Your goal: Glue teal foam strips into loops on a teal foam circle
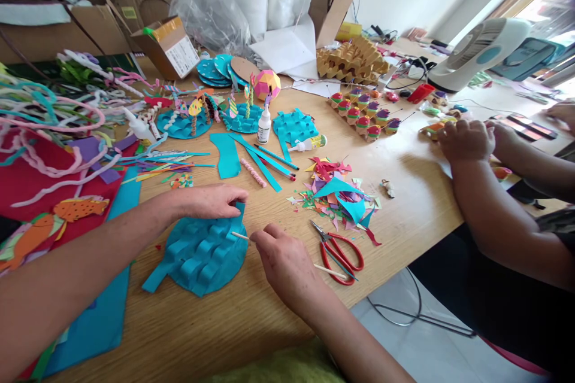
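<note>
The blue disc (233,258) lies flat on the table (278,311), just below the left hand (216,200) and to the left of the right hand (284,254). The left hand pinches, thumb and finger together, the upper end of a blue strip (241,209) that rises from the disc's upper right edge. The right hand's fingers are closed on a thin stick (241,236), whose long axis runs from its tip over the disc, through the hand, and slightly down to the right. The tip is right by the foot of that strip; whether it touches the paper I cannot tell. Both hands are close to that spot, the left above it and the right beside it, while the stick's rear end reaches over the red scissors (327,236).

Among the containers, a white glue bottle (264,130) stands upright beyond the hands, and a second bottle (309,143) lies on its side near it; how full they are does not show. Farther back, a small cardboard box (171,51) leans with something green at its top, its inside hidden. To the right, an egg tray (366,134) carries rows of coloured egg-like shapes, near a stack of plain egg trays (353,63)
</note>
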Available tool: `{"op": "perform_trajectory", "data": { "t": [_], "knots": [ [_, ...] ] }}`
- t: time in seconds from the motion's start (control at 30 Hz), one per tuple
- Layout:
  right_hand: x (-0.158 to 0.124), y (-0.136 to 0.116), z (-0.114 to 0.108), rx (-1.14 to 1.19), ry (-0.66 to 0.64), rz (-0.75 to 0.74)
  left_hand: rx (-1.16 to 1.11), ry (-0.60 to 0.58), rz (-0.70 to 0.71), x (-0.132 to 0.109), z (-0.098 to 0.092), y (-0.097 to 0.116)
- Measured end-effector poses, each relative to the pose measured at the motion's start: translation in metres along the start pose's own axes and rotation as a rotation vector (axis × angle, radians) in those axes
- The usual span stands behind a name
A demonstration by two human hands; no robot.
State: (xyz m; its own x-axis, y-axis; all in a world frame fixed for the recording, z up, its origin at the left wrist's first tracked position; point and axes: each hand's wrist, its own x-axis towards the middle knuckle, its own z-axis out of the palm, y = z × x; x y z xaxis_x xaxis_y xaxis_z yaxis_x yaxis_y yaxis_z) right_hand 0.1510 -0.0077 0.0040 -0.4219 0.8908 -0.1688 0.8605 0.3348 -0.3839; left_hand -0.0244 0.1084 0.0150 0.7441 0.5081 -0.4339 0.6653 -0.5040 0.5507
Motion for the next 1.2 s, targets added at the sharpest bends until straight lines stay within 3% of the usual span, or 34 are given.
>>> {"op": "perform_trajectory", "data": {
  "t": [0.33, 0.7, 1.2],
  "knots": [
    [-0.002, -0.002, 0.0, -0.026, 0.031, 0.016, -0.013, 0.017, -0.025, -0.001, -0.001, 0.006],
    [0.002, -0.002, 0.006, -0.051, -0.044, 0.004, -0.012, 0.023, -0.015, 0.0, 0.002, 0.003],
    [0.004, 0.0, 0.012, -0.032, -0.035, 0.049, -0.023, 0.024, 0.0, 0.002, 0.003, 0.0]
  ]
}}
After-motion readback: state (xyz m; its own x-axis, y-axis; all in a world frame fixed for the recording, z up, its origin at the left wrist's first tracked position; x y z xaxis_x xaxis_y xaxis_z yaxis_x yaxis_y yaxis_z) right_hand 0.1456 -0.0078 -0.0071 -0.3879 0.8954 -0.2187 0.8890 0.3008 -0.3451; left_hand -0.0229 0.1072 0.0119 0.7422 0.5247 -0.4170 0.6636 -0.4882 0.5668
